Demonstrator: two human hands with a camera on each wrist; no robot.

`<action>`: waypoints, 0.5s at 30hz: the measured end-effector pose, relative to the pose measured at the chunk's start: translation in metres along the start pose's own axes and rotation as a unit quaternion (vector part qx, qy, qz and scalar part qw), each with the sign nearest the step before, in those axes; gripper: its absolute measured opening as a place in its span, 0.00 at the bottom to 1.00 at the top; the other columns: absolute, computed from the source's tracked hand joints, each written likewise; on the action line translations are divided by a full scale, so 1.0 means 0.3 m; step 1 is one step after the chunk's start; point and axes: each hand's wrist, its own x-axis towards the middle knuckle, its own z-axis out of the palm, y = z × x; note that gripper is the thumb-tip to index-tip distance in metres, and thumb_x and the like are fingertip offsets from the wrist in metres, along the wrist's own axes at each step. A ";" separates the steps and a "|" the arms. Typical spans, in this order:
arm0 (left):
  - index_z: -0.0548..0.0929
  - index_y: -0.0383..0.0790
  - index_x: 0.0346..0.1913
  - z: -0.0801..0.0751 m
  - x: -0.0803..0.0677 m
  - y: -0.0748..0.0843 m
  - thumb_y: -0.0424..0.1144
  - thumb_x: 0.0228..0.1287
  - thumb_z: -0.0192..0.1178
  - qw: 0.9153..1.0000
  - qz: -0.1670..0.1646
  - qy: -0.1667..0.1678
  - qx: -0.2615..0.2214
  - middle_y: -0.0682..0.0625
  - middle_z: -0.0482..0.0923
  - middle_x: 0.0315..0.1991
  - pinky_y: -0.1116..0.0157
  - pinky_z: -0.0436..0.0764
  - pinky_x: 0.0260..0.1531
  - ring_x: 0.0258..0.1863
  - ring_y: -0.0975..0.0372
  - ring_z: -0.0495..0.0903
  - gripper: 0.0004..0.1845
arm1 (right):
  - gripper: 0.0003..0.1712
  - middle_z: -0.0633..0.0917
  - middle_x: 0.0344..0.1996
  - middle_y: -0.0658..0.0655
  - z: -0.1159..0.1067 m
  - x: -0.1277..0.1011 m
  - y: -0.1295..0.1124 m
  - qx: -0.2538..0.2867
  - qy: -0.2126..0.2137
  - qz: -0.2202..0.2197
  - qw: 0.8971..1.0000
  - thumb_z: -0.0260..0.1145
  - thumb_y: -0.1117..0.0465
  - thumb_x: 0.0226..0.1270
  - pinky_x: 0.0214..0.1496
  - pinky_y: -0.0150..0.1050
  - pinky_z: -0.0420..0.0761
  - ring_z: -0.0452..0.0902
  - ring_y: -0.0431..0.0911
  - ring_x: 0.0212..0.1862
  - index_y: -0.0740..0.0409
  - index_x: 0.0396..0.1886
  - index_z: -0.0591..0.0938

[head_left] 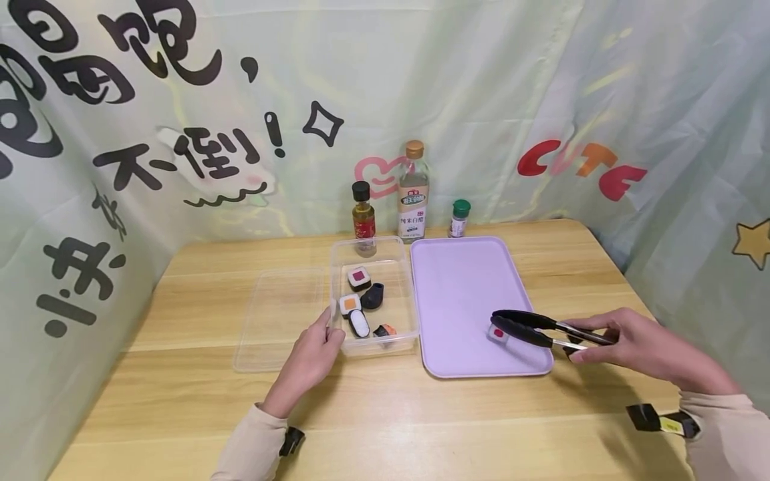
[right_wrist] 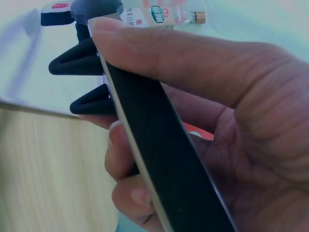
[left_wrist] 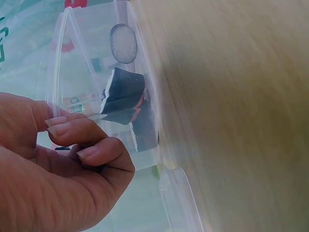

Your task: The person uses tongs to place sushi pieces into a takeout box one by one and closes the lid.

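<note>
Your right hand point(head_left: 637, 344) is curled round the handles of the black tongs point(head_left: 544, 327), thumb on top, fingers underneath; the right wrist view confirms a firm wrap. Tong tips sit at the sushi piece point(head_left: 497, 333), white with a red centre, on the purple tray point(head_left: 463, 294) near its front right corner; tips are close together around or against the piece, can't tell if it's actually clamped. Your left hand point(head_left: 313, 357) is on the near left corner of the clear plastic box point(head_left: 373, 257), fingers loosely curled against the wall and thumb at the rim, per the left wrist view; a steadying touch more than a full grip. Just past those fingers, inside the box: five more sushi pieces, incl. one with an orange centre point(head_left: 350, 304) and a white oval one point(head_left: 359, 324). Clear lid point(head_left: 279, 317) lies flat just left of that hand. Three bottles point(head_left: 413, 190) stand behind box and tray, well away from both hands
</note>
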 end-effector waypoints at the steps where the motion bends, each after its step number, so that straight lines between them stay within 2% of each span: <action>1: 0.56 0.35 0.79 0.001 0.000 0.000 0.37 0.72 0.47 1.000 0.001 0.000 0.001 0.53 0.63 0.19 0.69 0.58 0.13 0.14 0.64 0.59 0.34 | 0.32 0.74 0.20 0.44 -0.003 0.009 -0.007 0.003 -0.003 -0.001 1.000 0.75 0.56 0.62 0.27 0.33 0.67 0.64 0.35 0.24 0.66 0.64 0.80; 4: 0.56 0.36 0.80 0.003 0.000 0.000 0.37 0.73 0.47 1.000 0.001 -0.001 0.002 0.53 0.64 0.19 0.69 0.59 0.13 0.14 0.64 0.60 0.34 | 0.32 0.72 0.20 0.44 -0.010 0.032 -0.025 0.003 -0.001 -0.001 1.000 0.76 0.55 0.61 0.26 0.34 0.65 0.63 0.36 0.24 0.64 0.63 0.82; 5: 0.56 0.35 0.80 0.003 0.000 -0.001 0.37 0.73 0.47 1.000 0.001 -0.001 0.002 0.53 0.64 0.19 0.69 0.59 0.13 0.14 0.64 0.60 0.34 | 0.32 0.69 0.19 0.44 -0.011 0.039 -0.029 0.001 0.003 -0.003 1.000 0.76 0.55 0.60 0.25 0.34 0.64 0.63 0.36 0.24 0.64 0.62 0.82; 10: 0.57 0.35 0.79 0.002 -0.001 0.001 0.37 0.72 0.47 1.000 0.003 0.001 0.001 0.53 0.64 0.19 0.69 0.58 0.13 0.14 0.64 0.60 0.34 | 0.30 0.68 0.18 0.44 -0.023 0.079 -0.047 -0.018 0.021 -0.022 0.999 0.78 0.58 0.57 0.22 0.36 0.61 0.61 0.35 0.24 0.63 0.60 0.84; 15: 0.57 0.36 0.79 0.002 -0.003 0.002 0.37 0.72 0.46 1.000 0.004 0.000 0.003 0.53 0.64 0.19 0.69 0.59 0.13 0.15 0.64 0.60 0.34 | 0.32 0.76 0.20 0.46 -0.048 0.125 -0.080 -0.018 0.009 -0.010 1.000 0.78 0.55 0.58 0.26 0.34 0.65 0.63 0.36 0.26 0.60 0.62 0.83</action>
